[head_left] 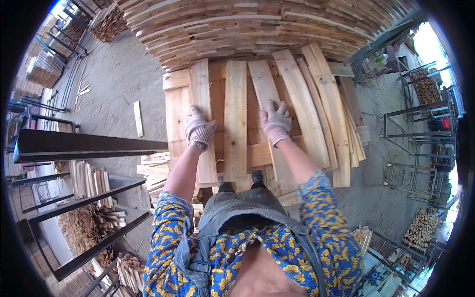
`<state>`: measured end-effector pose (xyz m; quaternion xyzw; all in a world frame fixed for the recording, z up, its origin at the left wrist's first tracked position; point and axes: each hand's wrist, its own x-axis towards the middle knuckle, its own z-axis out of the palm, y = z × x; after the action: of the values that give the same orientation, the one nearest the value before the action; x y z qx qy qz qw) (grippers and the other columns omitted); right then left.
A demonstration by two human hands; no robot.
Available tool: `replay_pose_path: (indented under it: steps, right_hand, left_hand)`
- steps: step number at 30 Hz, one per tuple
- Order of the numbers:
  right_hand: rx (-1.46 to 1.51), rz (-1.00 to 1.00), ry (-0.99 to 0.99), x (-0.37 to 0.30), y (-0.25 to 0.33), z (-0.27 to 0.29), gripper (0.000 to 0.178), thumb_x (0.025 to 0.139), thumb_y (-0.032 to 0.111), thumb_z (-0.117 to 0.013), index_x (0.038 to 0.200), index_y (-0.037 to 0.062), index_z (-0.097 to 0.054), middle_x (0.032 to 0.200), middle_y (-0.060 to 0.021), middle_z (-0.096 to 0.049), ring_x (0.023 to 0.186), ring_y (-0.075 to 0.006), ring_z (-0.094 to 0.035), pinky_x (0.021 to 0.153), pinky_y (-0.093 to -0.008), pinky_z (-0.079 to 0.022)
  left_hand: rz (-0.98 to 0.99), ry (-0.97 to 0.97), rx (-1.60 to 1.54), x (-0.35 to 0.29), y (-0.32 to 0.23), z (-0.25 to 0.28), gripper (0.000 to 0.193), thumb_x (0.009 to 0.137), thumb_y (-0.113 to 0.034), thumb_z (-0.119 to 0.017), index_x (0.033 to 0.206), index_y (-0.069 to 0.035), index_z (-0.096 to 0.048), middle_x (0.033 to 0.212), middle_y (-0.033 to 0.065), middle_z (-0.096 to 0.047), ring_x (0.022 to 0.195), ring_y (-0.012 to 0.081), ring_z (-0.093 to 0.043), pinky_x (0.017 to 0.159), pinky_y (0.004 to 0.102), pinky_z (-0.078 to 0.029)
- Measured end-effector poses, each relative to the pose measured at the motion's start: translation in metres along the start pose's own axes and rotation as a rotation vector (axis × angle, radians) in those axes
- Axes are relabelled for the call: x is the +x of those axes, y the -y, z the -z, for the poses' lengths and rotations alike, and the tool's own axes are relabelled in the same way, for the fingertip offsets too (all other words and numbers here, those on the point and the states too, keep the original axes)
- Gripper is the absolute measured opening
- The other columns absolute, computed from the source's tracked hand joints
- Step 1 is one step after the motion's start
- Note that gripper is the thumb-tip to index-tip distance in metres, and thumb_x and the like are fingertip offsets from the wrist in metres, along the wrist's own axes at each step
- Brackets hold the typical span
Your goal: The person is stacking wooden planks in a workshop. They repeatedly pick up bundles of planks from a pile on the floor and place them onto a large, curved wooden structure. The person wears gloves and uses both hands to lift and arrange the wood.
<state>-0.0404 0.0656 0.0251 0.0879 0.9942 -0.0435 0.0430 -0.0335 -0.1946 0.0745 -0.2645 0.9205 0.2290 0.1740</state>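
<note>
My left hand (199, 124), in a pale knitted glove, spans a narrow wooden plank (200, 84), thumb at its right edge and fingers toward its left. My right hand (276, 121), gloved alike, grips another plank (263, 81) from above with thumb and fingers on either side. Between my hands lies a third plank (235, 119), knotty and untouched. These boards rest lengthwise, with gaps, over wider reddish boards (177, 114). To the right of my right hand, several longer planks (302, 104) overlap at a slant. The undersides of my fingers are hidden.
A tall stack of boards (247, 24) rises beyond the planks. At left a dark metal beam (89, 144) juts toward the boards, near metal racks and bundled wood strips (91, 183). More metal frames (420, 119) stand at right. A loose board (138, 119) lies on the concrete floor.
</note>
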Motion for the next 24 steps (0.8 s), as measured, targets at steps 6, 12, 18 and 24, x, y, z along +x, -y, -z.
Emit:
replay_pose_path:
  steps: [6,12,18,24]
  right_hand:
    - [0.135,-0.042,0.036,0.009,-0.020,-0.009,0.057,0.098,0.052,-0.052,0.145,0.0216,-0.045,0.153,-0.0199,-0.037,0.131,-0.0437,-0.048,0.104,-0.0548,-0.044]
    - [0.161,0.090,0.075,-0.016,0.128,-0.003,0.069,0.093,0.058,-0.055,0.148,0.0186,-0.039,0.158,-0.0274,-0.027,0.135,-0.0453,-0.042,0.106,-0.0566,-0.039]
    - [0.148,0.049,0.200,-0.014,0.125,0.003,0.082,0.090,0.057,-0.062,0.155,0.0197,-0.029,0.161,-0.0255,-0.021,0.138,-0.0447,-0.039,0.108,-0.0545,-0.040]
    - [0.080,-0.002,0.226,-0.010,0.138,0.007,0.086,0.086,0.061,-0.065,0.153,0.0194,-0.032,0.160,-0.0249,-0.021,0.138,-0.0462,-0.039,0.110,-0.0540,-0.039]
  left_hand:
    - [-0.063,-0.171,-0.137,0.020,0.077,0.037,0.125,0.064,-0.047,-0.091,0.155,0.003,-0.022,0.145,0.0294,-0.046,0.131,0.0413,-0.051,0.108,0.0431,-0.046]
    - [-0.175,-0.294,-0.047,0.089,0.159,-0.013,0.098,0.083,-0.058,-0.074,0.150,-0.003,-0.029,0.133,0.0261,-0.052,0.120,0.0452,-0.057,0.096,0.0500,-0.051]
    - [-0.194,-0.341,-0.221,0.071,0.145,-0.017,0.088,0.084,-0.046,-0.075,0.148,-0.001,-0.035,0.138,0.0291,-0.052,0.120,0.0467,-0.057,0.099,0.0467,-0.050]
    - [0.027,-0.235,-0.165,0.074,0.124,-0.008,0.092,0.076,-0.034,-0.085,0.148,-0.004,-0.035,0.128,0.0243,-0.056,0.117,0.0439,-0.060,0.094,0.0481,-0.052]
